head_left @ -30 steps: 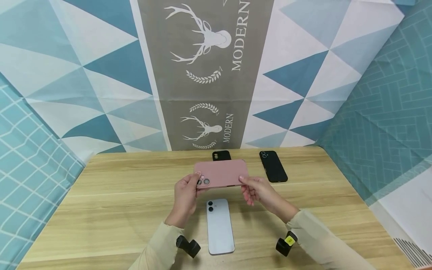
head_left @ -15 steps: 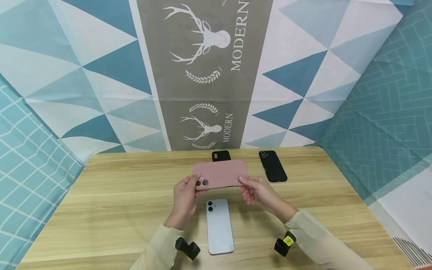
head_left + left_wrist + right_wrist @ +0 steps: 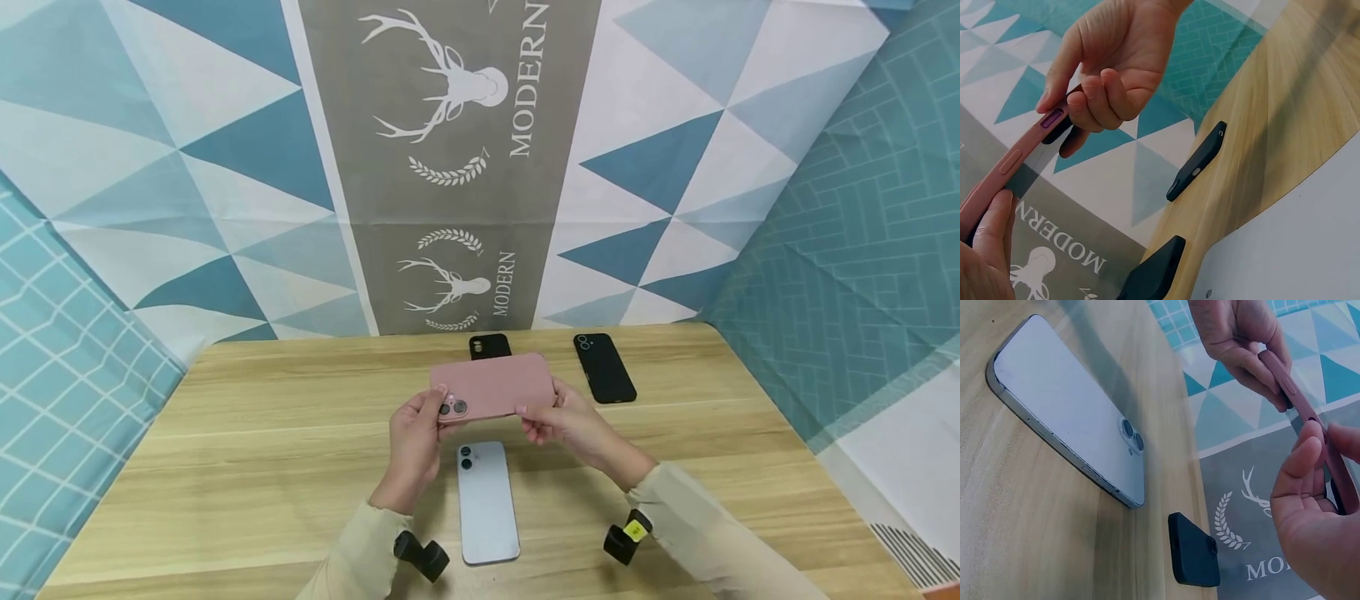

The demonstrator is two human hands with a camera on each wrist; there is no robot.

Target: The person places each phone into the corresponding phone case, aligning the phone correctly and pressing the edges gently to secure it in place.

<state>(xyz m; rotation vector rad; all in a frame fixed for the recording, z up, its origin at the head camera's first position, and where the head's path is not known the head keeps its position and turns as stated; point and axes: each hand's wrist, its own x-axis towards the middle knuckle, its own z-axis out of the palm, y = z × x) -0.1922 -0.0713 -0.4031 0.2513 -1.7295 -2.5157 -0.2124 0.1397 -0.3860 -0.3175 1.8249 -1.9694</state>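
Observation:
In the head view a phone in a pink case (image 3: 491, 387) is held up level above the table, its back and two camera lenses facing me. My left hand (image 3: 412, 446) grips its left end, the thumb beside the lenses. At the other end my right hand (image 3: 581, 425) holds it, thumb on the lower edge near the corner and fingers at the end and beneath. The left wrist view shows the side of the pink case (image 3: 1013, 159) with a raised button and a cutout. Below the hands lies a white phone (image 3: 487, 504), back up, lenses toward the far side.
Two black phone cases lie at the back of the wooden table (image 3: 247, 467). One black case (image 3: 491, 345) is partly hidden behind the pink one; the other black case (image 3: 605, 368) is further right. A patterned cloth backdrop (image 3: 465, 200) rises behind the table.
My right hand has shifted its hold: the thumb slid left along the lower edge, and the fingers now show at the right end. My left hand keeps its grip.

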